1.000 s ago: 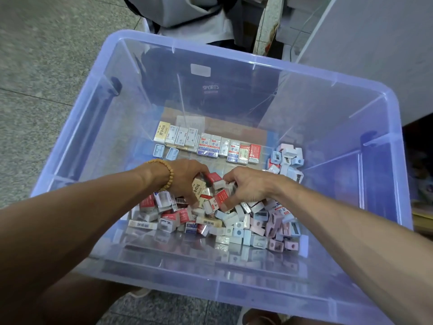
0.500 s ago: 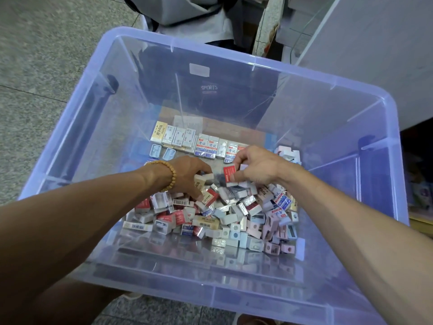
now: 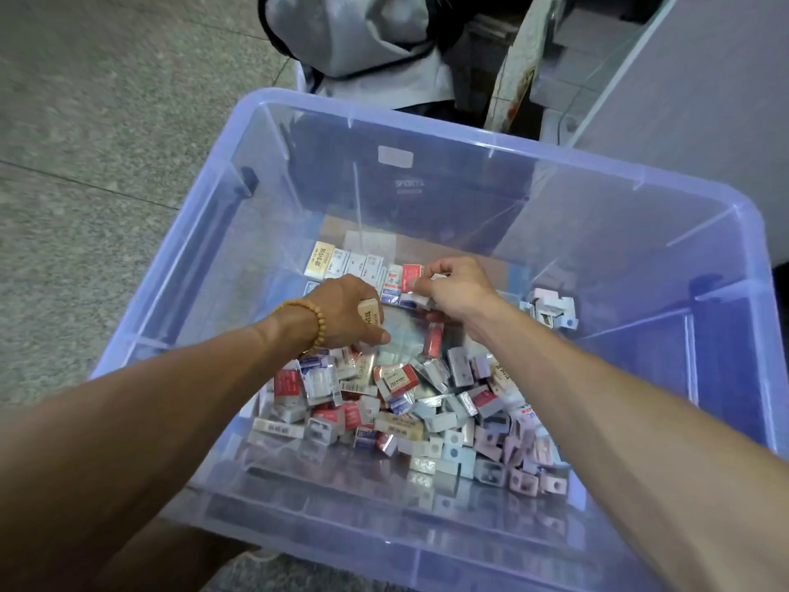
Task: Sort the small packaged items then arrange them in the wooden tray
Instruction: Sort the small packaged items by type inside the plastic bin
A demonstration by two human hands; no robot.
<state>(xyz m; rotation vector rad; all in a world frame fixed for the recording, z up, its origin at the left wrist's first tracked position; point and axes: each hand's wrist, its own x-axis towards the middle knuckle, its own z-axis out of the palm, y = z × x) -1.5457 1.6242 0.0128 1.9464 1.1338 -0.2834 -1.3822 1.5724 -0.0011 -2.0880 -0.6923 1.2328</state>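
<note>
Both my hands reach into a clear blue plastic bin (image 3: 205, 267). A loose heap of small packaged items (image 3: 405, 403) in red, white, pink and blue wrappers covers its near floor. Along the far side runs a tidy row of packets (image 3: 354, 264). My right hand (image 3: 457, 286) pinches a red packet (image 3: 410, 277) at the right end of that row. My left hand (image 3: 346, 311), with a bead bracelet on its wrist, grips a beige packet (image 3: 370, 316) just above the heap's far edge. No wooden tray can be made out.
A small cluster of pale pink and white items (image 3: 550, 307) lies by the bin's right wall. A grey bag (image 3: 363, 40) stands behind the bin. A pale cabinet (image 3: 683, 100) rises at the right. Grey stone floor (image 3: 85, 121) lies to the left.
My right hand lifted a red packet out of the heap and carried it to the far row's right end. My left hand came up from the heap with a beige packet.
</note>
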